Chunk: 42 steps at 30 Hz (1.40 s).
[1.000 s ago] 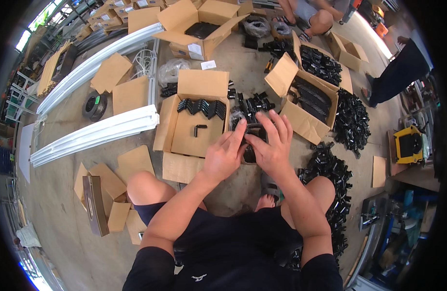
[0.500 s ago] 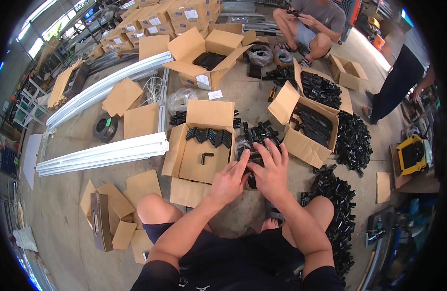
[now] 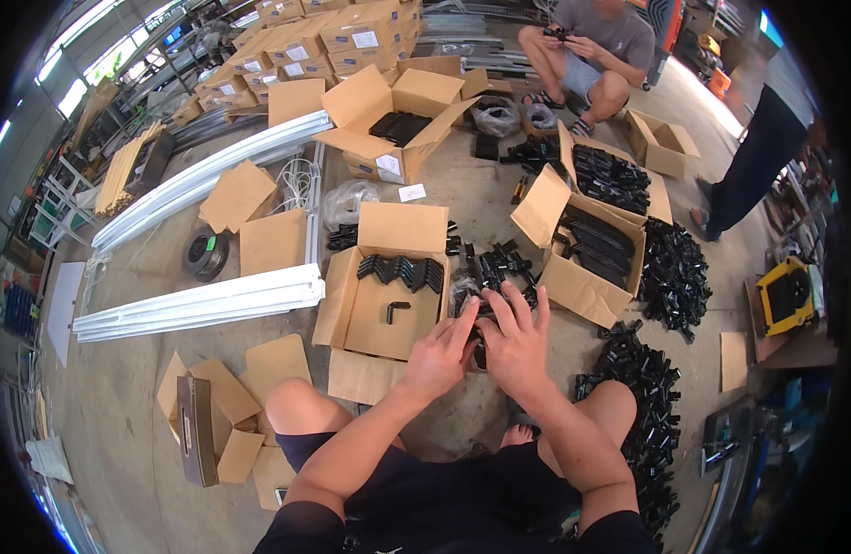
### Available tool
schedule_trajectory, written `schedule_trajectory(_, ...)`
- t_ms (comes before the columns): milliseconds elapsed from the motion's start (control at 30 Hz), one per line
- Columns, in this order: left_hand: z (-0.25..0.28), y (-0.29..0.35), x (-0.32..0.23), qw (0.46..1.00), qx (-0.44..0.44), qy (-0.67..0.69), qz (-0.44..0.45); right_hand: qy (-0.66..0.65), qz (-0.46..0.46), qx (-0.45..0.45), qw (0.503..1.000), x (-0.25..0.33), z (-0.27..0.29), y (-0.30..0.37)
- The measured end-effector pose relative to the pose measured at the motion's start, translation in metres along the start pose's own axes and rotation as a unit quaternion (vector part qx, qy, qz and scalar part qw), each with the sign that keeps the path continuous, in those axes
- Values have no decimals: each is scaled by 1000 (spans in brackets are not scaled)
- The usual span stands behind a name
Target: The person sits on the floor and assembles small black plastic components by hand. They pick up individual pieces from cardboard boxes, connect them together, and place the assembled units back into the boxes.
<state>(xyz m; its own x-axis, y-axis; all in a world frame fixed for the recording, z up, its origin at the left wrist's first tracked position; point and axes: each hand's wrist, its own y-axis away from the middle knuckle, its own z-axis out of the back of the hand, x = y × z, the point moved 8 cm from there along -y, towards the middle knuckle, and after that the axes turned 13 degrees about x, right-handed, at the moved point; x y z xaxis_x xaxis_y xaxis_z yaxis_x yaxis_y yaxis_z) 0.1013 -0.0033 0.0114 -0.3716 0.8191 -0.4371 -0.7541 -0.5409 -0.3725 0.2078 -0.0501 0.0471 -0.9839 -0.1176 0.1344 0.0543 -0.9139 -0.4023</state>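
Observation:
My left hand point(image 3: 441, 355) and my right hand point(image 3: 518, 349) meet in front of me, thumbs close together, over a small black part point(image 3: 480, 355) that they mostly hide. Several fingers of the right hand stretch upward and apart; the left index finger points forward. Just left of them stands an open cardboard box point(image 3: 365, 325). Inside it, a zigzag row of black angled pieces point(image 3: 400, 271) lines the far side, and one L-shaped black piece point(image 3: 393, 311) lies alone on the bottom. Beyond my fingers is a loose heap of black parts point(image 3: 495, 267).
Another open box point(image 3: 582, 298) of black pieces stands at right, beside floor heaps of black parts point(image 3: 673, 277). White metal profiles point(image 3: 204, 300) lie at left. A person point(image 3: 610, 46) sits at the back handling something dark; another person point(image 3: 762, 152) stands at far right.
Both hands stay together over the black part, with only slight finger movement. The whole view has shifted a little, so the boxes appear slightly lower and further right.

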Motion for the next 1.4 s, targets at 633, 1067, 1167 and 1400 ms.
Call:
schedule_trajectory(633,-8,1,6,1000,21,-9,11,8,26,53,998,-2,-8,-7)
schedule_trajectory(1067,-12,12,75,872,-55,377,308,-141,-43,-91,985,-75,7,2)
schedule_trajectory(1167,-8,20,97,779,-167,530,290,-225,-151,-42,962,-131,-23,0)
schedule_trajectory(1400,14,28,127,641,-247,672,276,-146,-229,302,914,-145,-199,38)
